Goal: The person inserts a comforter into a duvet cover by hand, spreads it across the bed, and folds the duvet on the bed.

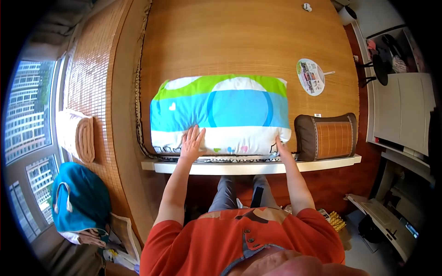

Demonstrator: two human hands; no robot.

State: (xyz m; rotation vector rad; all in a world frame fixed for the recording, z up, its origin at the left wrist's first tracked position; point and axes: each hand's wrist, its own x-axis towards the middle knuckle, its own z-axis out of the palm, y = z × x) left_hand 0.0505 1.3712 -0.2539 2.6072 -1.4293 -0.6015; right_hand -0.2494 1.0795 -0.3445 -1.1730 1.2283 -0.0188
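Observation:
A thick folded quilt (239, 108) with green, blue and white bands and a blue ring lies on the bed in front of me. My left hand (191, 143) rests flat on its near white band, left of the middle, fingers spread. At the quilt's near right corner is my right hand (282, 146), touching the side with its fingers stretched out and partly hidden. Neither hand grips the cloth. Small printed shapes run along the quilt's near edge.
A brown pillow (326, 137) with a woven panel lies right of the quilt. Beyond it is a round hand fan (311, 77) on the bed mat (221, 41). The white bed edge (221, 169) runs before my legs. A rolled towel (83, 138) and teal cloth bundle (78, 198) sit by the window.

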